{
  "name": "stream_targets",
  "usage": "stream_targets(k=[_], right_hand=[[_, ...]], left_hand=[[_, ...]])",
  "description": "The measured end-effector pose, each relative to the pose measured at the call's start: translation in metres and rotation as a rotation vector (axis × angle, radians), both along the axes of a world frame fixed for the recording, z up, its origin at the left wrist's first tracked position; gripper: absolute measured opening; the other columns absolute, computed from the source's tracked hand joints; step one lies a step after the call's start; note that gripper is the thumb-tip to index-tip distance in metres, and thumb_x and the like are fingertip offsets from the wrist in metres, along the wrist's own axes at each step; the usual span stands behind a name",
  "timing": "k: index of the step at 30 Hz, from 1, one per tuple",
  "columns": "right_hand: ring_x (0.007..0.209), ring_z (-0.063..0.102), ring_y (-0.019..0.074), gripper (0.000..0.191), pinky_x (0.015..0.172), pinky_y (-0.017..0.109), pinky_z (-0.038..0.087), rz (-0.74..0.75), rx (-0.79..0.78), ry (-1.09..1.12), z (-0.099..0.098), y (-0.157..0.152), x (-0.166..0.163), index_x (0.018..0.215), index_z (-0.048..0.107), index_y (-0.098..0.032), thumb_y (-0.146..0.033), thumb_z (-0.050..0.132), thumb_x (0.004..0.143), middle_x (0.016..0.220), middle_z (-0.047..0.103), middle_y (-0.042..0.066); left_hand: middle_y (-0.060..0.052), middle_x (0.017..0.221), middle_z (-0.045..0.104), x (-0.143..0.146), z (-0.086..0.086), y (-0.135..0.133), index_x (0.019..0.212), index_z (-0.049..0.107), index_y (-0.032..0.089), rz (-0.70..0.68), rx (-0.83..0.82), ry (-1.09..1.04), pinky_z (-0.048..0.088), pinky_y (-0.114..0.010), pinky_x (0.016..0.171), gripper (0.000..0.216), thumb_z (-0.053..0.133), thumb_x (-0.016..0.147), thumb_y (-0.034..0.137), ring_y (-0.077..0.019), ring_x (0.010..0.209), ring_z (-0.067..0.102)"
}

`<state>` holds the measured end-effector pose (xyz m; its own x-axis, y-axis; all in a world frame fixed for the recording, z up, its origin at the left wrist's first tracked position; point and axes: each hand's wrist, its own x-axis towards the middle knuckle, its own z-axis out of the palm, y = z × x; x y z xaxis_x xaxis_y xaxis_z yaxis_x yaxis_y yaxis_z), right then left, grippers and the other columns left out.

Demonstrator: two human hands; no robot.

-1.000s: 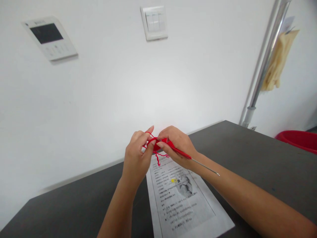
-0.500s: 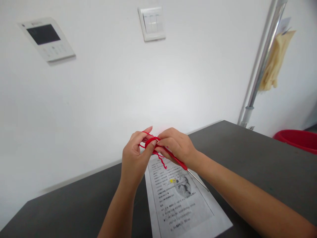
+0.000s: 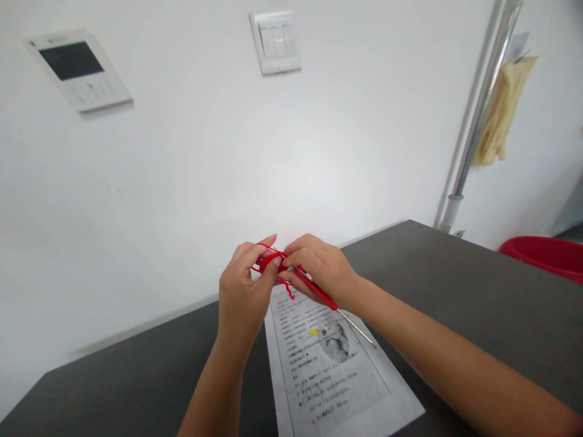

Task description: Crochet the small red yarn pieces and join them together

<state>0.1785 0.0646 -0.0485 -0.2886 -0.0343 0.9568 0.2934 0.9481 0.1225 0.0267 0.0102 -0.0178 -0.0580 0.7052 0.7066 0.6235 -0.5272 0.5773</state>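
A small red crochet piece (image 3: 269,261) is pinched between the thumb and fingers of my left hand (image 3: 248,282), with red yarn running over the raised index finger. My right hand (image 3: 321,267) grips a crochet hook (image 3: 324,295) by its red handle, and its thin metal shaft sticks out behind toward the lower right. The working end of the hook meets the crochet piece, where fingers hide its tip. From the work a curled red yarn tail (image 3: 289,292) hangs down. Both hands are held close together above a printed sheet.
Below my hands lies the printed sheet (image 3: 337,400) on a dark grey table (image 3: 150,370), with a small yellow stitch marker (image 3: 315,332) on it. A white wall (image 3: 173,170) rises right behind the table. Beyond the right edge are a red tub (image 3: 542,255) and a metal pole (image 3: 483,115).
The whole view has shifted slightly, with wall fittings and hands a little further left. The yarn tail hangs somewhat higher and shorter. Both hands keep their grips.
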Motion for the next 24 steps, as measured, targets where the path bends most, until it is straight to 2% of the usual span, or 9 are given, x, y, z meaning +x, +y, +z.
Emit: stream_targets(k=[3,6,8,10,12,15,18,24], right_hand=[[0.082,0.066,0.0152,0.013,0.074,0.028,0.055,0.107,-0.184,0.0,0.005,-0.005,0.003,0.093,0.06,-0.019,-0.028,0.054,0.099,0.085,0.071,0.005],[0.071,0.066,0.0112,0.015,0.062,0.021,0.053,0.17,-0.474,0.039,0.01,-0.012,0.006,0.091,0.064,-0.018,-0.03,0.058,0.098,0.083,0.071,0.002],[0.066,0.066,0.01,0.014,0.058,0.02,0.052,0.167,-0.528,0.089,0.011,-0.014,0.007,0.089,0.065,-0.018,-0.03,0.062,0.095,0.08,0.071,0.001],[0.071,0.068,0.0121,0.011,0.064,0.023,0.055,0.158,-0.392,0.108,0.01,-0.013,0.007,0.089,0.065,-0.018,-0.027,0.064,0.094,0.081,0.073,0.003],[0.079,0.069,0.0153,0.006,0.07,0.027,0.057,0.133,-0.172,0.083,0.008,-0.01,0.007,0.092,0.065,-0.016,-0.022,0.065,0.093,0.084,0.074,0.006],[0.079,0.068,0.0181,0.006,0.069,0.03,0.058,0.053,0.054,0.026,0.006,-0.005,0.006,0.093,0.062,-0.014,-0.017,0.067,0.092,0.085,0.073,0.01],[0.076,0.066,0.019,0.005,0.068,0.031,0.058,0.0,0.119,-0.019,0.006,-0.004,0.005,0.092,0.06,-0.014,-0.017,0.064,0.093,0.082,0.072,0.01],[0.076,0.064,0.0179,0.005,0.069,0.031,0.058,0.024,0.126,-0.039,0.007,-0.005,0.004,0.092,0.058,-0.015,-0.017,0.059,0.097,0.08,0.07,0.009]], left_hand=[[-0.005,0.095,0.074,-0.003,0.001,0.0,0.084,0.075,0.02,-0.026,-0.006,0.001,0.05,-0.033,0.082,0.009,0.065,0.083,0.02,-0.0196,0.088,0.066],[-0.005,0.099,0.075,-0.006,0.002,-0.001,0.079,0.073,0.021,-0.083,-0.044,-0.06,0.049,-0.033,0.083,0.007,0.068,0.082,0.021,-0.02,0.092,0.066],[-0.005,0.102,0.075,-0.007,0.002,-0.001,0.077,0.073,0.021,-0.12,-0.079,-0.123,0.05,-0.034,0.084,0.006,0.069,0.081,0.022,-0.0208,0.094,0.066],[-0.005,0.104,0.075,-0.007,0.002,-0.002,0.077,0.073,0.02,-0.141,-0.115,-0.182,0.05,-0.034,0.086,0.006,0.069,0.081,0.023,-0.022,0.097,0.066],[-0.006,0.108,0.075,-0.006,0.002,-0.002,0.081,0.075,0.019,-0.15,-0.144,-0.227,0.05,-0.036,0.089,0.007,0.069,0.081,0.024,-0.0228,0.099,0.066],[-0.005,0.108,0.074,-0.002,0.001,-0.002,0.099,0.076,0.019,-0.114,-0.147,-0.251,0.05,-0.035,0.089,0.02,0.07,0.081,0.026,-0.0218,0.096,0.067],[-0.006,0.106,0.074,0.001,0.002,-0.003,0.108,0.074,0.017,-0.062,-0.096,-0.228,0.051,-0.033,0.087,0.028,0.067,0.082,0.027,-0.0211,0.097,0.066],[-0.007,0.104,0.073,0.003,0.003,-0.005,0.105,0.075,0.014,-0.004,-0.03,-0.121,0.05,-0.03,0.085,0.025,0.063,0.085,0.022,-0.0192,0.097,0.066]])
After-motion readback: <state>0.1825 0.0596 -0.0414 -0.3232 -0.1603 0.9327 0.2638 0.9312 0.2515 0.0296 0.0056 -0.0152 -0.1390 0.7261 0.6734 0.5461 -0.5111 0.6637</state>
